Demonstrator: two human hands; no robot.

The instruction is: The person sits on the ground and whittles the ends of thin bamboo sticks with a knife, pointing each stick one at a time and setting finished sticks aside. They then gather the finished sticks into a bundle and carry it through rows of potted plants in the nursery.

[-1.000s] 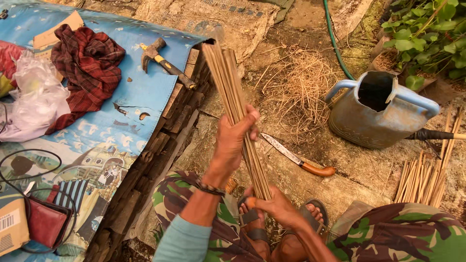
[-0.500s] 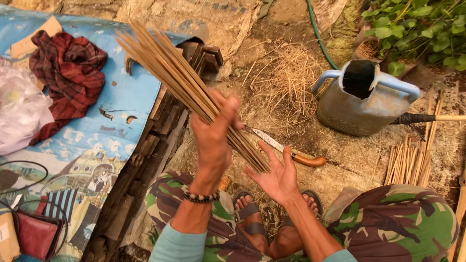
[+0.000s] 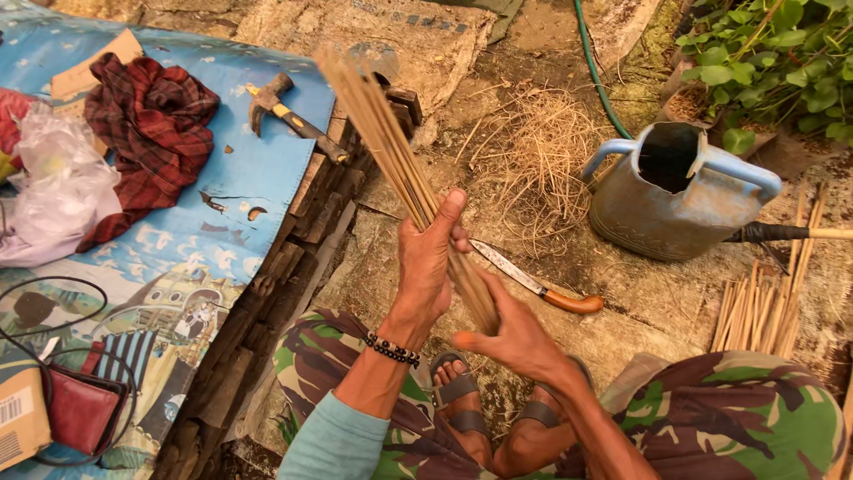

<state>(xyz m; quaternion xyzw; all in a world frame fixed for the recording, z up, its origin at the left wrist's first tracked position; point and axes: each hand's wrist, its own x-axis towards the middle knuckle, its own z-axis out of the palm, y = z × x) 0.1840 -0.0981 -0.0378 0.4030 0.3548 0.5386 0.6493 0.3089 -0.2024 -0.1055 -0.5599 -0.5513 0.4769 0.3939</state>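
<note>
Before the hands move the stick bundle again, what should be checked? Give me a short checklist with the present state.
1. Left hand grips the bundle of sticks: ok.
2. Right hand supports the bundle's lower end: ok.
3. Knife lies on the ground, apart from both hands: ok.
4. Sticks evenly aligned at the top: cannot tell, blurred.
5. Watering can stands upright, away from the bundle: ok.

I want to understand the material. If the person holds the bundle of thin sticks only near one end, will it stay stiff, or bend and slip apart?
The bundle of thin sticks looks fairly stiff: it runs straight above the left hand. It is probably light, since one hand props it. The far ends fan out, so single sticks may slide loose. The right hand steadies the lower end.
</note>
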